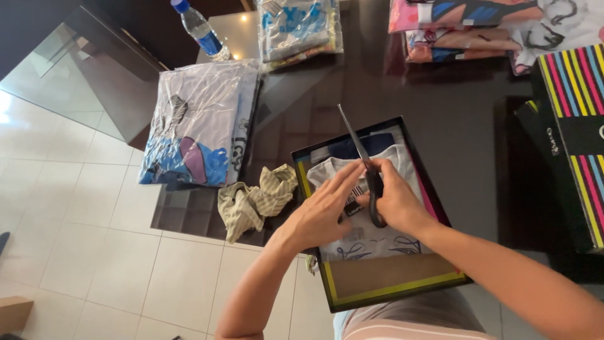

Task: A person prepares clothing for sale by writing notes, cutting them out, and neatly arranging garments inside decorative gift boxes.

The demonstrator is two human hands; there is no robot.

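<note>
Black-handled scissors [365, 170] gripped in the right hand [393, 204], fingers curled tight through the loops, blades closed or nearly so and slanting up and away over the open box. Left hand [321, 211] laid flat with fingers stretched almost straight, fingertips touching a small striped tag [353, 196] just beside the scissor handles, gripping nothing. Both hands resting over a folded white garment [368, 242] lying inside a shallow black box with a yellow rim [390, 293], a darker blue piece tucked at its far end. Box sitting on the near edge of a dark glossy surface [465, 126]. By the look of it, midway through dealing with the tag: pinned down but not yet between the blades. Calls next for opening the blades, bringing them back to the tag's string and keeping cloth out of the cut. Nearby, crumpled striped cloth [255, 201] just left of the box, bagged printed shirts [195, 126] beyond, water bottle [200, 28] at the far edge, striped lid [576, 126] to the right
</note>
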